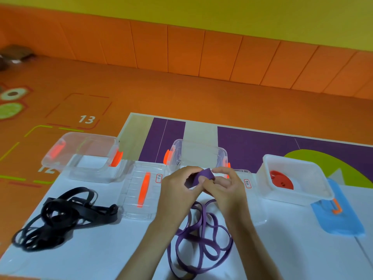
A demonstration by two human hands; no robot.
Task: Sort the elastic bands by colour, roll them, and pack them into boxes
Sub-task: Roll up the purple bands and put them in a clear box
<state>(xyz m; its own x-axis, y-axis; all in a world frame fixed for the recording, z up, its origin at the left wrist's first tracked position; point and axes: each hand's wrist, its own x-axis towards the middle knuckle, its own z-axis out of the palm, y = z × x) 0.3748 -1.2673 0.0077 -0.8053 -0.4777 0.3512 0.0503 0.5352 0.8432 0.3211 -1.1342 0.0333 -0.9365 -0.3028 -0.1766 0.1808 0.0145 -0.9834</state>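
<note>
My left hand and my right hand meet above the table's middle and together pinch a small coil of purple elastic band. The rest of that purple band trails down in loose loops on the white table between my forearms. A tangle of black bands lies at the left. Three clear boxes stand along the back: an empty left box, a middle box behind my hands, and a right box holding a rolled red band.
A clear lid with an orange handle lies flat left of my hands. Another clear lid lies partly under my right hand. A blue lid sits at the right under the right box. Orange floor surrounds the table.
</note>
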